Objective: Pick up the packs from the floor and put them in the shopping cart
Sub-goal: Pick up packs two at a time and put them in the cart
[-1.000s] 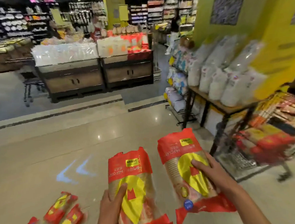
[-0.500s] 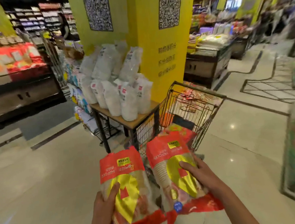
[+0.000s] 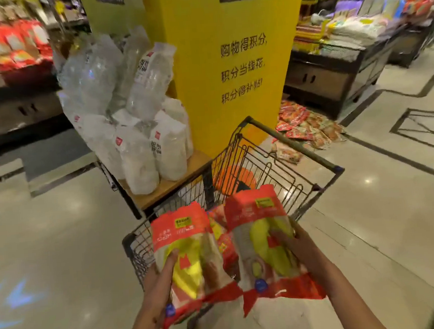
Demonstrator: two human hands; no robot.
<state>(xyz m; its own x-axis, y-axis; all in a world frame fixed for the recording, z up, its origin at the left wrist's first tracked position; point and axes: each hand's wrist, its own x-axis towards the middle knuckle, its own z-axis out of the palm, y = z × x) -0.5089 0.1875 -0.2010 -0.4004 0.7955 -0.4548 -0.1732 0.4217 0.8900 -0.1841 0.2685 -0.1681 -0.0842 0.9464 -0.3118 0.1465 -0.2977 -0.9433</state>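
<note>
**Two packs over the cart — set them in, don't toss**

You hold one pack in each hand, both hanging just above the near end of the shopping cart point(image 3: 311, 154). Lower each one past the wire rim before you let go, and aim for the open basket beyond the red packs already lying inside, so nothing slides back out.

Your left hand point(image 3: 159, 280) has its fingers point(image 3: 171, 256) wrapped closed round the left pack point(image 3: 189, 254), thumb across the yellow print. Your right hand point(image 3: 296, 246) clamps the right pack point(image 3: 262, 241) the same way. More packs lie on the floor point(image 3: 370, 217) by the yellow pillar point(image 3: 228, 59) — those come next, I judge.
</note>
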